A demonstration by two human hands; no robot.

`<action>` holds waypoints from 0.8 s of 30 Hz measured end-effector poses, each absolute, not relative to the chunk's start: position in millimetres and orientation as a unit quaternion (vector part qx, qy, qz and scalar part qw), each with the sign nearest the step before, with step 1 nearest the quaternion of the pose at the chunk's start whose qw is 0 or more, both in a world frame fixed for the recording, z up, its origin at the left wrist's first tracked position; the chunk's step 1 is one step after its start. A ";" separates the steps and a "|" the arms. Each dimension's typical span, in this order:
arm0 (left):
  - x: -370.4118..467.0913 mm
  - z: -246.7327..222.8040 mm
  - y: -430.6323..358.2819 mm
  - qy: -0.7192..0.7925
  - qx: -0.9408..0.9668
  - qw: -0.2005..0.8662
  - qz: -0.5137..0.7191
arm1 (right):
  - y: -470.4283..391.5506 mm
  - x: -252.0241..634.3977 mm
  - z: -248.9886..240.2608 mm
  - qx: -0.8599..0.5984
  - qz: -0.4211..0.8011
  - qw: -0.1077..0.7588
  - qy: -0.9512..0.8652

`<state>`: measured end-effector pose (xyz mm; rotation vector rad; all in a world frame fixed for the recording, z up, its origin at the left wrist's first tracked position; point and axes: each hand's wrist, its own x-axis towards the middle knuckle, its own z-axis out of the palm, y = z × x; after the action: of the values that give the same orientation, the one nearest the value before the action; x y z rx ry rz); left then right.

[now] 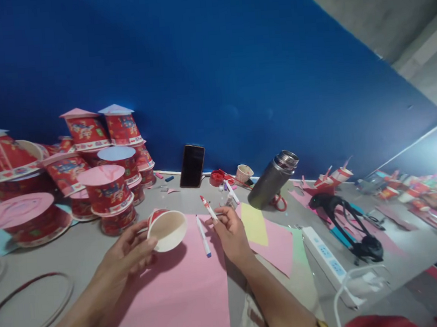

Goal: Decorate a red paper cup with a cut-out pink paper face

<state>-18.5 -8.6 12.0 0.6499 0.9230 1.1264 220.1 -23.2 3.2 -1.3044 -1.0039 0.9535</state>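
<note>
My left hand [136, 248] is closed round a red-and-white paper cup [169, 231], tilted so that its open mouth faces me. To its right, my right hand [229, 230] pinches a white marker with a red tip [208, 208], the tip pointing up and left. The cup and this marker are apart. Between my hands a white pen with a blue end [203, 236] lies on a large pink sheet [184, 302].
Stacked red cups with paper tops [109, 189] stand at left, near metal rings [29, 312]. A phone [192, 165] leans on the blue wall. A dark flask [272, 179], a power strip [330, 265] and a black headset [346, 224] are at right.
</note>
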 end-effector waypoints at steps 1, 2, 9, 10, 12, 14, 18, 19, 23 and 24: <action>-17.7 11.0 -7.8 0.416 0.289 0.698 0.506 | -23.3 222.8 8.4 -0.561 0.409 0.579 -0.427; -16.7 9.8 -7.3 0.422 0.291 0.695 0.504 | -22.9 227.4 15.2 -0.565 0.402 0.576 -0.432; -14.6 0.9 -5.2 0.455 0.305 0.682 0.484 | 1.4 283.8 52.6 -0.621 0.125 0.574 -0.519; -15.0 0.3 -4.8 0.451 0.298 0.688 0.484 | 5.4 290.0 47.3 -0.627 0.099 0.578 -0.513; -15.7 0.0 -4.4 0.446 0.310 0.683 0.488 | 12.1 298.9 27.9 -0.649 0.062 0.572 -0.497; -16.2 1.2 -4.7 0.452 0.346 0.664 0.485 | 17.0 304.6 3.7 -0.666 0.046 0.551 -0.500; -17.2 7.2 -8.1 0.459 0.342 0.666 0.477 | 23.9 315.2 -26.2 -0.692 0.028 0.492 -0.527; -17.6 9.1 -9.1 0.455 0.337 0.671 0.478 | 25.0 318.0 -28.0 -0.696 0.027 0.484 -0.529; -18.4 15.6 -12.3 0.451 0.358 0.665 0.475 | 25.6 326.5 -25.4 -0.710 0.018 0.461 -0.532; -18.2 16.8 -12.9 0.456 0.366 0.656 0.477 | 25.2 327.7 -24.6 -0.715 0.014 0.453 -0.533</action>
<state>-18.2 -12.9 16.8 0.8305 1.0324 1.0813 327.7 25.2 -24.6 -1.7651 -1.3149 0.0348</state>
